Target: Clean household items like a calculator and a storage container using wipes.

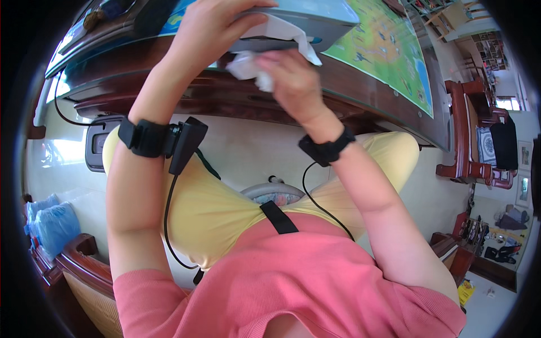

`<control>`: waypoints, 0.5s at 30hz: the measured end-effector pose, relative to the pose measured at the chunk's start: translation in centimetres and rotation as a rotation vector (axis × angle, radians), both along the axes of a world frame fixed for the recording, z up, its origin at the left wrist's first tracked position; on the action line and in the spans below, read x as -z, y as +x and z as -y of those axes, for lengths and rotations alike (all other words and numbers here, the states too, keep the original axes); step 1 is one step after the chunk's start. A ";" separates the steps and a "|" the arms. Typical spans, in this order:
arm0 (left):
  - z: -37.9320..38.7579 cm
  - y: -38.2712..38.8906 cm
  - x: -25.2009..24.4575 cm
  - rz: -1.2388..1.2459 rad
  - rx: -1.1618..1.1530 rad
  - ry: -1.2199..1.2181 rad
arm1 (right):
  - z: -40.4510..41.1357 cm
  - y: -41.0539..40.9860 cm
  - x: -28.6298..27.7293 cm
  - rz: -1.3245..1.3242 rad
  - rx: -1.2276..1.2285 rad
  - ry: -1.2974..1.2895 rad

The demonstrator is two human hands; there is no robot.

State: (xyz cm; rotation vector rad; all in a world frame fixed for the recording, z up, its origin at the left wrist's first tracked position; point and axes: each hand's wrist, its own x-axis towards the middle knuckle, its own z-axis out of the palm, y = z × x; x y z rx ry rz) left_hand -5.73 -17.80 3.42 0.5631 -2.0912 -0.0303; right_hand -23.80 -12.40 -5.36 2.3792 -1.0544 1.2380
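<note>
A grey-blue box (329, 19), possibly a tissue box, stands at the near edge of a dark wooden table (380, 86). My left hand (219, 27) grips its left part, fingers over the top and thumb on the near side. From under that thumb a white tissue (291, 30) runs along the near face and hangs down at the right. Just below the box, my right hand (293, 80) is blurred and pinches a crumpled white tissue (244, 66). Whether the two white pieces are joined cannot be made out.
A printed map (380, 46) covers the tabletop at the right. Straps with black devices (188, 145) and cables sit on both wrists. A dark bin (96, 145) stands below the table at the left. Blue plastic bags (55, 226) and a wooden chair (86, 279) are behind it.
</note>
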 end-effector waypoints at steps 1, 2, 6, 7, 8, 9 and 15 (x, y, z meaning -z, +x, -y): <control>0.2 0.1 0.1 -0.003 -0.014 0.003 | -0.3 -1.4 0.0 0.002 0.060 0.016; 0.2 0.0 0.0 0.001 -0.001 0.012 | -0.4 -2.9 0.1 0.013 0.136 -0.010; 0.7 -0.4 -0.2 -0.002 0.035 0.029 | -0.6 -6.8 -0.4 0.018 0.397 0.004; 0.7 -0.4 -0.3 -0.001 0.040 0.012 | -0.7 -6.5 -0.3 0.018 0.392 0.005; 0.4 -0.2 -0.5 0.027 0.033 0.072 | -0.8 -6.1 -0.2 0.024 0.419 -0.009; 0.5 -0.1 -0.4 0.026 0.030 0.069 | -0.9 -5.6 -0.1 0.031 0.446 -0.026; 0.5 -0.2 -0.2 0.012 0.043 0.111 | -0.9 -0.2 0.1 0.088 0.270 -0.017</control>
